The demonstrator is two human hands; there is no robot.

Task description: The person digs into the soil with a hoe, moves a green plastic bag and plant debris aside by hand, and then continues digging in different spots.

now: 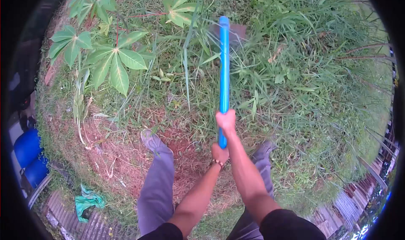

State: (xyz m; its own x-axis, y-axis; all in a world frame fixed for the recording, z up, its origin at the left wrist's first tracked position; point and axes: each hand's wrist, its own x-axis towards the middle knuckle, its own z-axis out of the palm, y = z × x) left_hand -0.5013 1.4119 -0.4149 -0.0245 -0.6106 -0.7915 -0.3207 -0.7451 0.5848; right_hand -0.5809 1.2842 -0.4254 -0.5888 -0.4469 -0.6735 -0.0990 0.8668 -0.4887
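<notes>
Hands first: both are wrapped tight round the blue handle (224,71), one above the other. The right hand (226,120) sits higher on the shaft, fingers closed right around it; the left hand (220,153) clamps the butt end just below, a beaded bracelet (218,162) at its wrist. Both arms are stretched forward and nearly straight.

The handle is a smooth, round tube, bright blue, looking like plastic or painted pipe. It runs straight away from the person to a flat, dull grey metal blade (237,32), which is blurred and poised over the tall grass (303,84), so I judge the tool is mid-swing, in the chopping or hoeing stroke. Whether the blade has touched the ground I cannot tell. The next move, by my reckoning, calls for a firm hold at both hands and a blade path kept well ahead of the feet.

Below the hands, grey trouser legs end in grey shoes, the left shoe (150,139) planted on a bare patch (122,151) of reddish soil strewn with dry, straw-like cuttings. Ahead the grass is long, green and tangled. To the left stands a cassava plant (107,58) with broad, finger-shaped leaves on thin red stalks. Further left lie a crumpled green cloth (86,202) and a blue barrel (28,147).
</notes>
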